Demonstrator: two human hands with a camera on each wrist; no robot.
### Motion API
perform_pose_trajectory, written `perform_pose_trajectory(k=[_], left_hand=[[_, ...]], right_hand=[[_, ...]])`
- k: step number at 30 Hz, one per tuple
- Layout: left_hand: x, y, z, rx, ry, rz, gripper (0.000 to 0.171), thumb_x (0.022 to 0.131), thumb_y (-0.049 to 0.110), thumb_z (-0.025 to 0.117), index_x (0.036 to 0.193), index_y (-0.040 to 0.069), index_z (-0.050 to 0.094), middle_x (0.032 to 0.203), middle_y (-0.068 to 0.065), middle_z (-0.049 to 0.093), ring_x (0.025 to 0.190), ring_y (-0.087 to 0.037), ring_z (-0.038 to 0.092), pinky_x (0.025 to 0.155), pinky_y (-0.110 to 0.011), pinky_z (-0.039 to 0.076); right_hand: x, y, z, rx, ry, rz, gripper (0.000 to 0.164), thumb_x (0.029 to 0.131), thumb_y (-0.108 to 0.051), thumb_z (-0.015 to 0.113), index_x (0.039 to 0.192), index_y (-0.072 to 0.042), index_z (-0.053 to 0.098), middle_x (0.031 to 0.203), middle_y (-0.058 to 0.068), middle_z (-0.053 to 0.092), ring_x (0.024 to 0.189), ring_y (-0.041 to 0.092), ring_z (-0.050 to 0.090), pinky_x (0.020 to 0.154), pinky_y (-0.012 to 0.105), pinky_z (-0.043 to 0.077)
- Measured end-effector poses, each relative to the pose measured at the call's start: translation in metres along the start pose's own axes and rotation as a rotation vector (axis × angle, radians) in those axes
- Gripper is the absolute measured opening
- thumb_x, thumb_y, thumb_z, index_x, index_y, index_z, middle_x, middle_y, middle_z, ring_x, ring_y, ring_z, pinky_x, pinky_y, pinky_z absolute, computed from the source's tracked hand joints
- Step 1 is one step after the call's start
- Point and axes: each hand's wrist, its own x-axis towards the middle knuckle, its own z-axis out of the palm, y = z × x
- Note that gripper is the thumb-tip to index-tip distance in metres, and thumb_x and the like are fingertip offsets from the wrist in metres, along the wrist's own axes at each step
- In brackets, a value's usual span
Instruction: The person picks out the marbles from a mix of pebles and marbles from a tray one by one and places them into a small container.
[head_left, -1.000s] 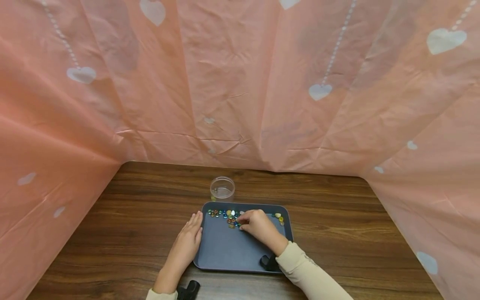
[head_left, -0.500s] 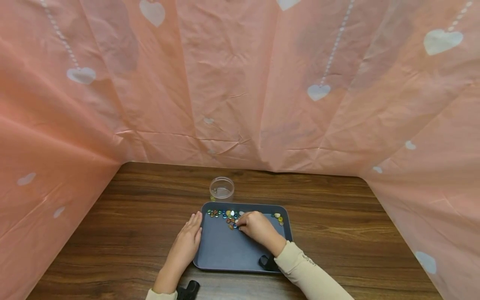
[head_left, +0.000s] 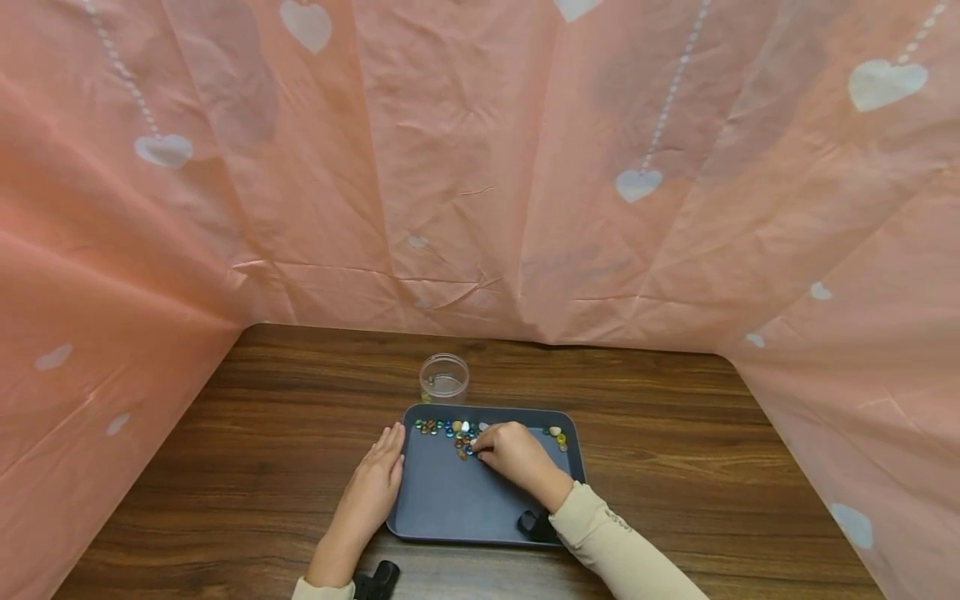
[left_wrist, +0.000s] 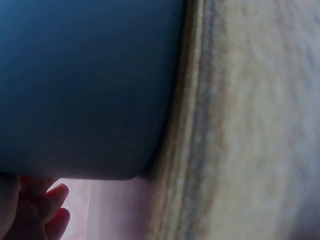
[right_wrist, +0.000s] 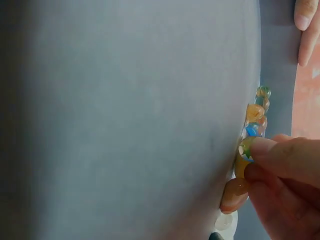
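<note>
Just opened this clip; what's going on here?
A person is working with both hands at a dark tray on a wooden table. The right hand pinches a greenish marble among the colourful pieces along the tray's far side. A few more pieces lie near the far right corner. The left hand rests against the tray's left edge. A clear tub stands just beyond the tray.

No readable text, label, brand, number or sign in any view.
</note>
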Motion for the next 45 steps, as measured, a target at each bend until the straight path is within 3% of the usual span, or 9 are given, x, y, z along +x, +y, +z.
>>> perform_pose_trajectory(k=[8, 12, 15, 19, 22, 25, 30, 37, 45], left_hand=[[0.001, -0.003, 0.001, 0.005, 0.013, -0.006, 0.043, 0.097, 0.004, 0.056, 0.138, -0.011, 0.051, 0.145, -0.025, 0.052, 0.137, -0.041, 0.048, 0.114, -0.054, 0.04], [0.001, -0.003, 0.001, 0.006, 0.009, -0.005, 0.043, 0.097, 0.004, 0.056, 0.138, -0.011, 0.051, 0.144, -0.025, 0.052, 0.136, -0.041, 0.049, 0.114, -0.055, 0.04], [0.001, -0.003, 0.001, 0.001, -0.001, -0.012, 0.043, 0.098, 0.004, 0.056, 0.139, -0.01, 0.051, 0.145, -0.025, 0.052, 0.137, -0.041, 0.048, 0.114, -0.055, 0.04], [0.001, -0.002, 0.001, 0.0, -0.003, -0.016, 0.043, 0.098, 0.003, 0.055, 0.139, -0.01, 0.051, 0.145, -0.025, 0.052, 0.137, -0.041, 0.048, 0.114, -0.055, 0.04], [0.0, -0.002, 0.001, -0.001, -0.001, -0.018, 0.043, 0.098, 0.004, 0.055, 0.138, -0.01, 0.051, 0.145, -0.025, 0.052, 0.137, -0.041, 0.048, 0.114, -0.055, 0.04], [0.0, -0.003, 0.001, -0.004, -0.008, -0.031, 0.043, 0.098, 0.005, 0.055, 0.139, -0.01, 0.051, 0.146, -0.024, 0.051, 0.138, -0.04, 0.047, 0.115, -0.054, 0.039], [0.0, -0.002, 0.002, 0.004, -0.002, -0.022, 0.043, 0.098, 0.005, 0.056, 0.139, -0.01, 0.051, 0.145, -0.024, 0.052, 0.137, -0.04, 0.048, 0.115, -0.053, 0.04], [0.001, -0.001, 0.002, 0.038, -0.024, -0.02, 0.044, 0.098, 0.006, 0.056, 0.139, -0.009, 0.051, 0.146, -0.023, 0.052, 0.139, -0.039, 0.047, 0.115, -0.054, 0.039], [0.0, 0.0, 0.0, 0.056, -0.023, -0.024, 0.044, 0.098, 0.006, 0.056, 0.139, -0.008, 0.052, 0.146, -0.022, 0.052, 0.139, -0.038, 0.048, 0.115, -0.054, 0.04]], right_hand=[[0.003, -0.003, -0.004, -0.002, -0.062, -0.04, 0.008, 0.083, -0.005, 0.077, 0.09, -0.005, 0.08, 0.091, 0.005, 0.078, 0.089, 0.016, 0.074, 0.078, 0.029, 0.062], [0.003, 0.001, 0.0, 0.09, -0.044, 0.031, 0.007, 0.082, -0.006, 0.078, 0.089, -0.006, 0.081, 0.09, 0.004, 0.079, 0.089, 0.017, 0.075, 0.08, 0.03, 0.062], [0.002, 0.007, 0.002, 0.276, 0.001, 0.202, 0.007, 0.081, -0.011, 0.08, 0.087, -0.009, 0.082, 0.088, 0.004, 0.079, 0.089, 0.016, 0.075, 0.077, 0.028, 0.062], [0.003, 0.014, 0.001, 0.651, 0.061, 0.481, 0.015, 0.081, -0.018, 0.082, 0.091, -0.006, 0.082, 0.088, 0.008, 0.079, 0.077, 0.01, 0.072, 0.065, 0.023, 0.059], [0.005, 0.019, 0.0, 0.918, 0.081, 0.619, 0.024, 0.083, -0.014, 0.079, 0.101, 0.002, 0.078, 0.094, 0.011, 0.078, 0.075, 0.007, 0.071, 0.069, 0.025, 0.062], [0.009, 0.021, -0.003, 1.102, 0.092, 0.683, 0.03, 0.087, -0.009, 0.074, 0.111, 0.009, 0.072, 0.096, 0.01, 0.078, 0.081, 0.006, 0.073, 0.081, 0.03, 0.063], [0.019, 0.023, -0.012, 1.287, 0.123, 0.654, 0.036, 0.094, 0.0, 0.063, 0.124, 0.019, 0.059, 0.098, 0.005, 0.077, 0.087, 0.006, 0.073, 0.093, 0.035, 0.059], [0.041, 0.022, -0.023, 1.321, 0.156, 0.655, 0.035, 0.095, 0.001, 0.061, 0.126, 0.018, 0.058, 0.103, 0.008, 0.077, 0.089, 0.008, 0.074, 0.089, 0.028, 0.06], [0.074, 0.014, -0.029, 1.041, 0.176, 0.611, 0.029, 0.087, -0.008, 0.074, 0.11, 0.01, 0.072, 0.104, 0.019, 0.076, 0.093, 0.021, 0.076, 0.092, 0.045, 0.059]])
